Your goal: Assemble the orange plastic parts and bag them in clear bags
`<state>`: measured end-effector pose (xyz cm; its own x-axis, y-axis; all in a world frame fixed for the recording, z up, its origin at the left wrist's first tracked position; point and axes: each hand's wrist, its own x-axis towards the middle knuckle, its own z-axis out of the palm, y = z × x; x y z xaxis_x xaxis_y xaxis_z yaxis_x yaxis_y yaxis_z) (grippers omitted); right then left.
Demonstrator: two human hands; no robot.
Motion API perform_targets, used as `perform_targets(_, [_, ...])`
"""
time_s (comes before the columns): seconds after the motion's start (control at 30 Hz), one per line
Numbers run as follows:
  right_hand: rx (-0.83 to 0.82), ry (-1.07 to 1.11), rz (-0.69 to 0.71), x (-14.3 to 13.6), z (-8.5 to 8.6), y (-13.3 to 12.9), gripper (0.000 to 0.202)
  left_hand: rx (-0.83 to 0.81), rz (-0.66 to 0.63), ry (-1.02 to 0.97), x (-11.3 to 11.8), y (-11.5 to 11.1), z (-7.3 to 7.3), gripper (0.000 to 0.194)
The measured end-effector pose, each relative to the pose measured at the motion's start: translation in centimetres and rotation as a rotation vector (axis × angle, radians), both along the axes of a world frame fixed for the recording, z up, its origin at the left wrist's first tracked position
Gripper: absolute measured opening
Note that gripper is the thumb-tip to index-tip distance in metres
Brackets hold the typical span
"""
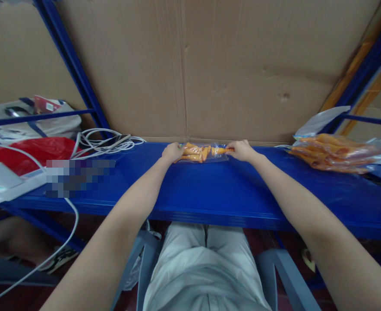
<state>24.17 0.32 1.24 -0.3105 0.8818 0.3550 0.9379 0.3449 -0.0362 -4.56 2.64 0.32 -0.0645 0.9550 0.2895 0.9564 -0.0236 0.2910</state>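
Note:
A clear plastic packet with orange contents lies near the back of the blue table, by the cardboard wall. My left hand is closed on the packet's left end. At the other end, my right hand pinches a narrow orange piece at or beside the clear plastic; whether that piece is inside the packet cannot be made out. Both arms are stretched forward over the table.
On the right lies a larger plastic bag of orange items. Coiled white cables, a red bag and a white power strip are on the left. Blue shelf posts flank the cardboard. Another person's leg shows lower left.

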Motion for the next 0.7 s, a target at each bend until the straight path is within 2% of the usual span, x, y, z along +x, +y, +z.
perform_targets(0.1, [-0.041,0.131,0.033,-0.4,0.0,0.1,0.021,0.014,-0.037,-0.016,0.1,0.1,0.0,0.031])
perform_targets(0.3, [-0.195,0.448,0.191,-0.3,-0.1,0.4,0.016,0.013,-0.133,-0.051,0.5,0.1,-0.1,0.031])
perform_targets(0.4, [-0.268,0.580,0.208,0.0,-0.4,0.6,0.019,0.009,-0.154,-0.064,0.6,0.1,0.0,0.030])
perform_targets(0.53, [-0.309,0.629,0.196,-0.2,-0.8,0.7,0.020,0.016,-0.205,-0.115,0.8,-0.1,0.0,0.029])
perform_targets(0.63, [-0.282,0.629,0.196,-1.0,-0.9,0.5,0.013,0.014,-0.237,-0.141,1.1,-0.2,0.0,0.029])
perform_targets(0.7, [-0.288,0.711,0.206,-1.6,-0.9,0.2,0.007,0.008,-0.249,-0.152,1.2,-0.3,0.0,0.031])
